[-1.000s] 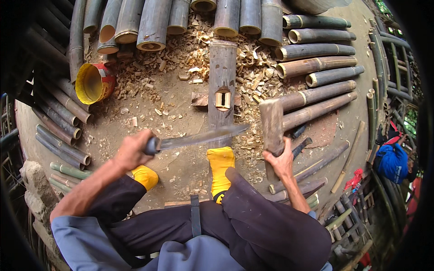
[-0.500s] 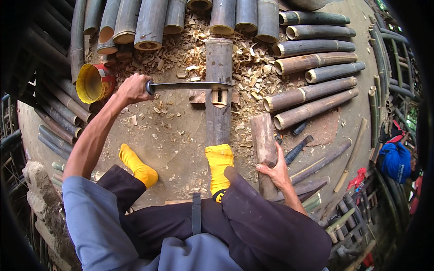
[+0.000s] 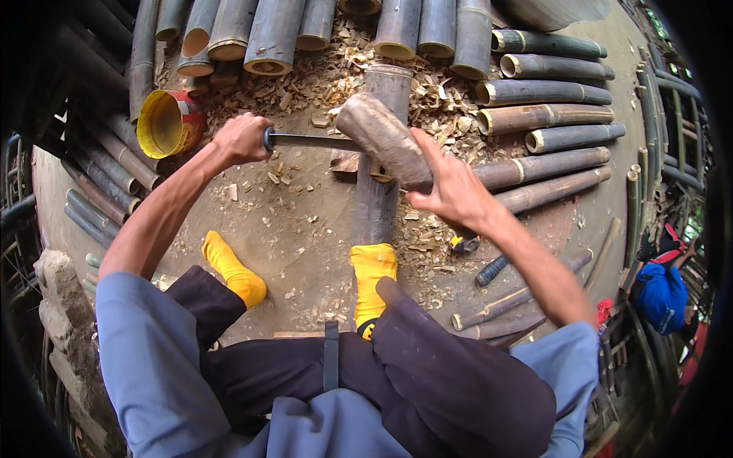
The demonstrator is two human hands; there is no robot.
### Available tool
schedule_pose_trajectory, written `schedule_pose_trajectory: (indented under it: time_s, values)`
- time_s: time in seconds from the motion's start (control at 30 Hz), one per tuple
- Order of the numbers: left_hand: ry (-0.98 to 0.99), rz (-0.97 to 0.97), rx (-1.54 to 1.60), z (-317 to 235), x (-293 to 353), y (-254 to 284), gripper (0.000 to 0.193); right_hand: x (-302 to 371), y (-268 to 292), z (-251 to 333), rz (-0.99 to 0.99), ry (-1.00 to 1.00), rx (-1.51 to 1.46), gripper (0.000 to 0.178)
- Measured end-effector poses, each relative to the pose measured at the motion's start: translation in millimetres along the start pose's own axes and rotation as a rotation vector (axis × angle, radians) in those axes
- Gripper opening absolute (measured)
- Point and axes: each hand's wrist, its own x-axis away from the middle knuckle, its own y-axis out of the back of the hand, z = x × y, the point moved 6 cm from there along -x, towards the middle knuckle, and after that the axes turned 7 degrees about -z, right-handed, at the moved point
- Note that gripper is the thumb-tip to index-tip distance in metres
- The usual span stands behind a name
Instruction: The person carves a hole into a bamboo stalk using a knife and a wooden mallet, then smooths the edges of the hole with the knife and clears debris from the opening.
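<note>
My left hand (image 3: 243, 140) is closed round the handle of a long knife. Its dark blade (image 3: 309, 141) lies level across an upright-lying bamboo length (image 3: 376, 214). My right hand (image 3: 456, 187) grips a thick wooden mallet (image 3: 382, 137), whose round head is over the blade's far end and hides it; I cannot tell whether they touch. A pale cut opening (image 3: 379, 175) in the bamboo shows partly below the mallet. My right foot, in a yellow sock (image 3: 372, 278), rests on the bamboo's near end.
Bamboo lengths (image 3: 271, 34) lie in rows at the far side and right (image 3: 546, 114). Wood chips (image 3: 439, 99) cover the ground round the work. A yellow-and-red tin (image 3: 169, 126) stands at left. A dark-handled tool (image 3: 491, 269) lies at right; a person in blue (image 3: 663, 298) is farther off.
My right hand has raised the mallet from beside my right knee up and leftward over the blade. The left hand keeps the knife across the bamboo. The view has shifted slightly.
</note>
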Motion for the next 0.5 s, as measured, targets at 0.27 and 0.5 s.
schedule_pose_trajectory:
  time_s: [0.27,0.5]
  values:
    - [0.02,0.03,0.015,3,10,4,0.023,-3,92,86,-0.726,0.522,-0.313,0.095]
    - [-0.034,0.034,-0.012,-3,1,-7,0.021,-28,19,19,0.044,0.11,-0.195,0.091]
